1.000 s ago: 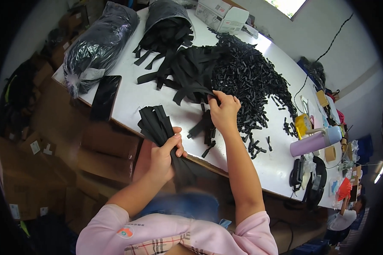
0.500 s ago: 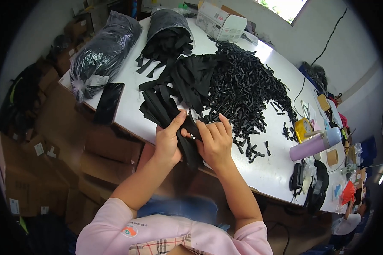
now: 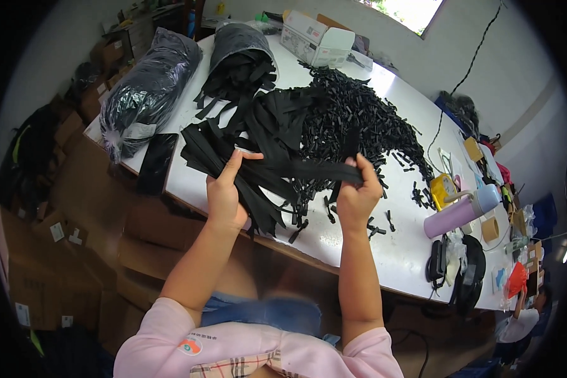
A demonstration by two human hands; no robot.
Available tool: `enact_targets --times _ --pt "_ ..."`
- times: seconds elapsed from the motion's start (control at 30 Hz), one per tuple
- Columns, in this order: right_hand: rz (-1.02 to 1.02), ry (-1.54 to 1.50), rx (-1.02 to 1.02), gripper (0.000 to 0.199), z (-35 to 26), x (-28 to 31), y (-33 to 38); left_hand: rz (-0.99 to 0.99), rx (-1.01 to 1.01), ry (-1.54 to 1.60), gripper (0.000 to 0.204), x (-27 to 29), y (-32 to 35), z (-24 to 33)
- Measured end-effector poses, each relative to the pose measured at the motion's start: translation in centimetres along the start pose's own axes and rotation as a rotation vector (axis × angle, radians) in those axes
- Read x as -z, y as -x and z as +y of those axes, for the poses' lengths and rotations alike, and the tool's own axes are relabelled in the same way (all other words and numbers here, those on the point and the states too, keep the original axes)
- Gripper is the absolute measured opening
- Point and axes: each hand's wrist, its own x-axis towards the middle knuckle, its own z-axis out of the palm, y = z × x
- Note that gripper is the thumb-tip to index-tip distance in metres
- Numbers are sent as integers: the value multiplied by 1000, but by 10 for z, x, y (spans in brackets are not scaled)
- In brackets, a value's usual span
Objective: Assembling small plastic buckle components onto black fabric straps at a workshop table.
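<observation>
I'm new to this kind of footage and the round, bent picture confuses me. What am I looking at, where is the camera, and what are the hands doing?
The camera sits on a person's head and looks down, so the forearms come in from the bottom. Its wide lens bends straight edges, which is why the white table looks curved. There is no machine here, only two bare hands. The left hand grips a bundle of flat black strips, and the right hand pinches the other end of one strip pulled out of it, stretched between both hands. Behind lies a heap of small black pieces, two black plastic bags, a white carton, a dark phone and, at the right, a lilac bottle.
</observation>
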Motion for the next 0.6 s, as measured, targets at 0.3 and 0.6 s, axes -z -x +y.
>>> enact_targets --times 0.3,0.6 --pt "-137 -165 -209 13 4 16 -14 1 70 57 15 2 -12 8" --pt "-806 -290 -275 10 -26 -3 1 -110 185 -82 21 -26 -1 0"
